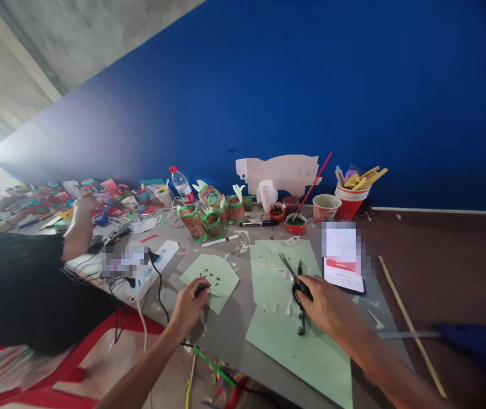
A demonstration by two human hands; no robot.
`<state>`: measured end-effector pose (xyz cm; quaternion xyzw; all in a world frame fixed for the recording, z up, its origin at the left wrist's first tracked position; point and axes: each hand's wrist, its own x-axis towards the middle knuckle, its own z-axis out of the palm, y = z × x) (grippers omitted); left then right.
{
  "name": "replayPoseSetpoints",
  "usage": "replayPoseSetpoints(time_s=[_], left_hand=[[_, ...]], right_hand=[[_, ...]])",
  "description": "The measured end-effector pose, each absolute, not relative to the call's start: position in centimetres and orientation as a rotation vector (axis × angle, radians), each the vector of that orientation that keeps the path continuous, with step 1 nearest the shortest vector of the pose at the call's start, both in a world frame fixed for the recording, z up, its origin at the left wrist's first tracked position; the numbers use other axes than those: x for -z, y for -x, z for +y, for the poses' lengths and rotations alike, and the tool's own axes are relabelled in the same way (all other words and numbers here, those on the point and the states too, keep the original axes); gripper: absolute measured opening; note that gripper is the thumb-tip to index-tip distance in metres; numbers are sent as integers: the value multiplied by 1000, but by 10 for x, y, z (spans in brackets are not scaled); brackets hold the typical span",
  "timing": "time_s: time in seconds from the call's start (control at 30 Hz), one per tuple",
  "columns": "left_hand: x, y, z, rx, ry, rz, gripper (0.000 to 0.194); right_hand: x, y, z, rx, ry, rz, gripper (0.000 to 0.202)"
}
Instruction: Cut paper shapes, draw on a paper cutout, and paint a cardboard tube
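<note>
My right hand (313,295) is closed on the black handles of a pair of scissors (288,267), whose blades point up and to the left over green paper (268,261). A black pen-like tool (301,324) lies on the paper beside the scissors. My left hand (192,301) is pinched over a smaller green sheet (221,275) with dark green spots. A small white piece shows at its fingertips; what else the fingers hold is hidden.
Painted rolls (192,221), a bottle (182,184), paint cups (296,223) and stacked cups (351,201) stand along the wall. A phone (343,255) lies right. A power strip (158,267) and another person's arm (79,227) are left.
</note>
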<state>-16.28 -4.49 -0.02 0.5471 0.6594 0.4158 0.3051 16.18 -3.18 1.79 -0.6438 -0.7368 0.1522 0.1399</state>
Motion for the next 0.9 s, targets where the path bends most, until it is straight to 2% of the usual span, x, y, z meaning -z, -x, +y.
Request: replayPoseSetpoints(time_s=[0.2, 0.33, 0.67, 0.9], left_hand=[[-10, 163, -41, -991, -1710, 1821, 13], [-17, 162, -40, -973, -1872, 1827, 15], [-51, 171, -23, -1092, -2063, 1858, 16], [-69, 130, -9, -1196, -2199, 1689, 15]], right_hand=[[-15, -163, -31, -424, 1850, -2126, 29], [-13, -164, -31, -424, 1856, -2127, 29], [-20, -164, -33, -390, 1848, -2135, 27], [-19, -163, -33, -319, 1850, -2130, 27]])
